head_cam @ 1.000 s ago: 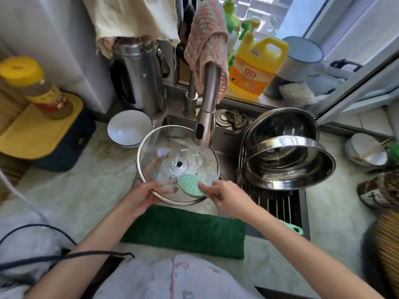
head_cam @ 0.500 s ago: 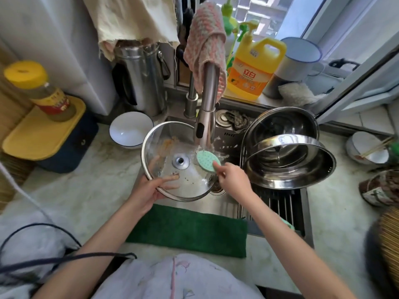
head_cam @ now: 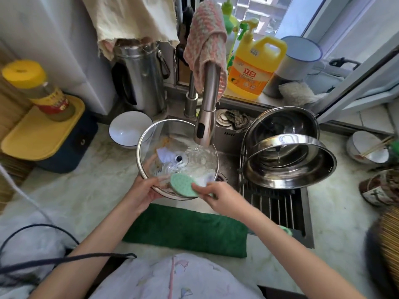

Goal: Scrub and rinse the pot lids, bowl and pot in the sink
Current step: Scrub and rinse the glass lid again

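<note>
A glass pot lid (head_cam: 190, 147) with a steel rim is tilted over the sink under the faucet (head_cam: 205, 124), with water running onto it. My left hand (head_cam: 142, 190) grips its lower left rim, fingers showing through the glass. My right hand (head_cam: 218, 197) pinches a round green scrubber (head_cam: 183, 184) against the lid's lower edge. A steel pot (head_cam: 289, 165) lies on its side on the sink rack (head_cam: 274, 203), with another steel lid (head_cam: 282, 126) propped behind it. A white bowl (head_cam: 129, 130) sits on the counter left of the sink.
A yellow detergent jug (head_cam: 254, 67), enamel mug (head_cam: 298, 59) and steel kettle (head_cam: 140, 78) stand behind the sink. A green cloth (head_cam: 185, 229) lies on the front edge. A bowl with chopsticks (head_cam: 369, 149) sits right. A yellow-lidded box (head_cam: 41, 130) with a jar is left.
My right hand has drawn the scrubber from the lid's upper right, near the faucet, down to its lower edge. The lid has tilted slightly and water now runs onto it.
</note>
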The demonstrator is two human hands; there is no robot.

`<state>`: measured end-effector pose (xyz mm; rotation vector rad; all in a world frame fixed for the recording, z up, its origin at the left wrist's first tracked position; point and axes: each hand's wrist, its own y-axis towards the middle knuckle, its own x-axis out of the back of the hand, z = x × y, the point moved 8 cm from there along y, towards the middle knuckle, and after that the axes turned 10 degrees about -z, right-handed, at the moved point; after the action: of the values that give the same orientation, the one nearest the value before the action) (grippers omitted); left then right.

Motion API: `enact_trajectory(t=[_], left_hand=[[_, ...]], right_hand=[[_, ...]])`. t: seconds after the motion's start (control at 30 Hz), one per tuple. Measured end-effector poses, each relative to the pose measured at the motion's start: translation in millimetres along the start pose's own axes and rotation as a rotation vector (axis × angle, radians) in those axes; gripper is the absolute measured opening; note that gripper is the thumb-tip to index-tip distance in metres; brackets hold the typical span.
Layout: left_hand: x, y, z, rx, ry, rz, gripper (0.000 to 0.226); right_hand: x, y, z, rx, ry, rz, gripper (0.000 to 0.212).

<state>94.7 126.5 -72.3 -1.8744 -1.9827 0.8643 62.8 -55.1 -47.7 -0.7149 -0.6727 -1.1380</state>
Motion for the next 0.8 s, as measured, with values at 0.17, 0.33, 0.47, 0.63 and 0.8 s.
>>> enact_trajectory(t=[0.17, 0.33, 0.47, 0.63, 0.8], left_hand=[[0, -1, 5, 0.022, 0.039, 0.026, 0.074], [-4, 3, 8, 0.062, -0.010, 0.005, 0.068], [1, 0, 12, 0.082, -0.019, 0.021, 0.072], [-2, 1, 13, 0.089, 0.001, 0.031, 0.075], [-3, -11, 9, 0.070, -0.009, 0.083, 0.083]], right_hand=[[34, 28, -50, -0.239, -0.229, -0.215, 0.034], [-3, 18, -3, -0.031, -0.025, -0.026, 0.036], [27, 23, -50, -0.188, -0.298, -0.152, 0.037], [-4, 24, 12, 0.009, 0.013, -0.026, 0.036], [20, 11, -28, -0.018, -0.187, -0.088, 0.037]])
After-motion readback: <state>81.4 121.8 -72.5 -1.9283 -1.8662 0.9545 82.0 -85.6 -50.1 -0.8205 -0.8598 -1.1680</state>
